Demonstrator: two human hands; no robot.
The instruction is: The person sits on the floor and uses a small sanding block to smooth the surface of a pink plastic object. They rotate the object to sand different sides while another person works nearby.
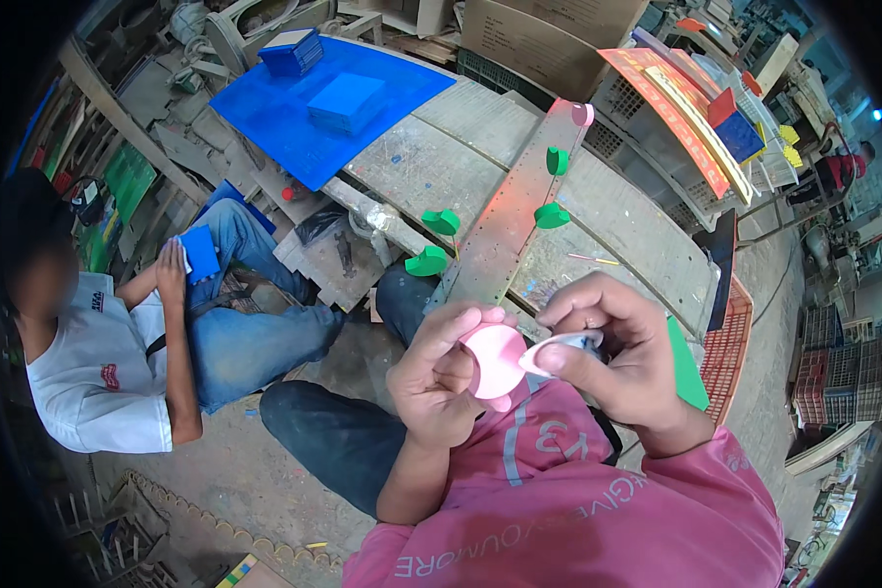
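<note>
My left hand is closed round the edge of a flat, rounded pink piece, holding it up in front of my chest. Between the thumb and fingers of my right hand is a small folded whitish-grey pad; whether it is cloth or sandpaper cannot be made out. The pad meets the right edge of the pink piece. Beyond my hands, a long drilled board slants across the workbench, with green shaped pieces sticking out along its sides and a pink one at its far end.
Two stacks of blue squares rest on a blue sheet at the bench's far left. Seated at left, a co-worker holds a blue square. A red plastic crate stands to the right. Cardboard boxes stand behind the bench.
</note>
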